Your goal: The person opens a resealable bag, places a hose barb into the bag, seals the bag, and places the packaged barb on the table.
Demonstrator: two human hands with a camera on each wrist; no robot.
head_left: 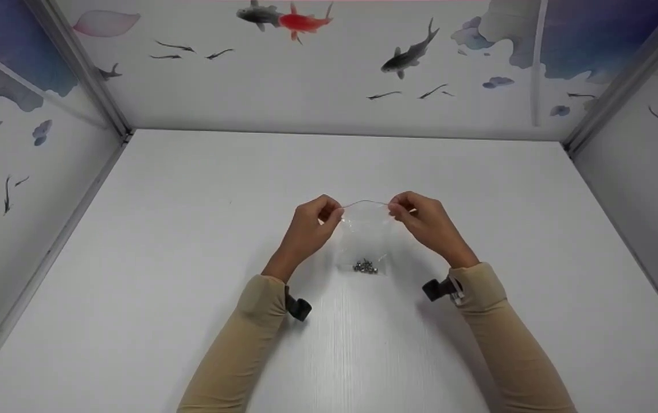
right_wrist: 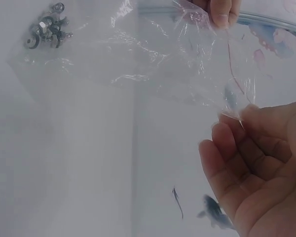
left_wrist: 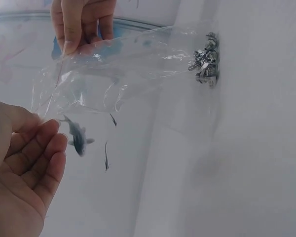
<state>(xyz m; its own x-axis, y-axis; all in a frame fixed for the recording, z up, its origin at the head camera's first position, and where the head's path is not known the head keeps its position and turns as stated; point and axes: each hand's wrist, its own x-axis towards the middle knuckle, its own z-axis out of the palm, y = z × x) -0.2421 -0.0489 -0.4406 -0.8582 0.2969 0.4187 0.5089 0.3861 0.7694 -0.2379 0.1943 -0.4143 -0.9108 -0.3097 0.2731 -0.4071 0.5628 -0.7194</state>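
Note:
A clear plastic zip bag [head_left: 365,238] hangs upright between both hands, its top edge marked by a thin reddish line. My left hand [head_left: 312,221] pinches one top corner between thumb and forefinger, and my right hand [head_left: 423,221] pinches the other. At the bottom of the bag lies a small heap of shiny metal screws [head_left: 365,267], some seemingly with washers. Both wrist views show the heap too: screws [left_wrist: 206,59] on the left one, screws [right_wrist: 48,25] on the right one. Whether the bag's mouth is sealed I cannot tell.
The white tabletop [head_left: 133,275] spreads under the hands. Printed panels with fish stand around it: a back wall [head_left: 329,86], a left wall [head_left: 24,160] and a right wall [head_left: 650,189]. Black wrist cameras [head_left: 299,310] stick out inward from both sleeves.

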